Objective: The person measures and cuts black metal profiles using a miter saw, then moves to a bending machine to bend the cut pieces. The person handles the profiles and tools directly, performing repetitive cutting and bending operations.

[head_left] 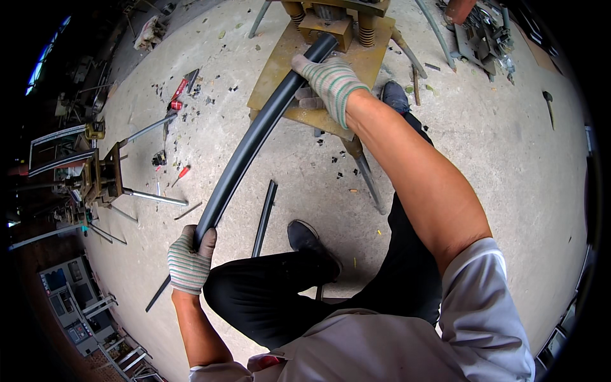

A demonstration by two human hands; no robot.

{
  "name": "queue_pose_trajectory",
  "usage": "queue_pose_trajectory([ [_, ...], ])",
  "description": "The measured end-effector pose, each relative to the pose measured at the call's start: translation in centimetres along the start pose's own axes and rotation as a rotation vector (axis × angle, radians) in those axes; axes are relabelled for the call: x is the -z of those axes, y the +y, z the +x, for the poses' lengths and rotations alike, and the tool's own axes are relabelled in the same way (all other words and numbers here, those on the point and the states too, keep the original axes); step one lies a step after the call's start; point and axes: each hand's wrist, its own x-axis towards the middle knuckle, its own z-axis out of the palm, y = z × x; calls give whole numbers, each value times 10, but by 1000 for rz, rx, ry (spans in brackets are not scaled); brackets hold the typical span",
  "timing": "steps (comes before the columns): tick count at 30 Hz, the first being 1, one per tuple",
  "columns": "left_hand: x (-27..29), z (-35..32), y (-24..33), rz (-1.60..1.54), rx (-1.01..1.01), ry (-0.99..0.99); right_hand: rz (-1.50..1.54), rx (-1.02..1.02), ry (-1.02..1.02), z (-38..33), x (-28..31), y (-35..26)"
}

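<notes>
Both my hands wear striped knit gloves and grip a long black bar [245, 143] that slants from lower left to upper right. My right hand [331, 89] closes round its upper part, thumb on top. That end of the bar lies at the yellowish metal block [344, 32] of a press; whether it touches is unclear. Beneath the right hand is the press's base plate [270, 83]. My left hand [191, 260] is wrapped round the lower part, beside my knee. A thin dark strip [158, 294] shows past this hand; I cannot tell whether it belongs to the bar.
Another black bar [264, 219] lies on the concrete floor by my shoe [305, 239]. A metal stand [105, 175] with splayed legs is at left, near a red-handled screwdriver [184, 172]. Dark scraps litter the floor. Metal parts [477, 44] are piled at upper right.
</notes>
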Motion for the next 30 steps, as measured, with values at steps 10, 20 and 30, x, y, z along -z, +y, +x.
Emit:
queue_pose_trajectory([
  [10,-3,5,-8,-36,3,-6,-17,-11,14,0,-3,-2],
  [20,-4,4,-9,-35,5,-11,-36,23,47,-2,-5,-1],
  [30,-4,5,-11,-35,12,-18,-26,41,40,-1,-6,0],
])
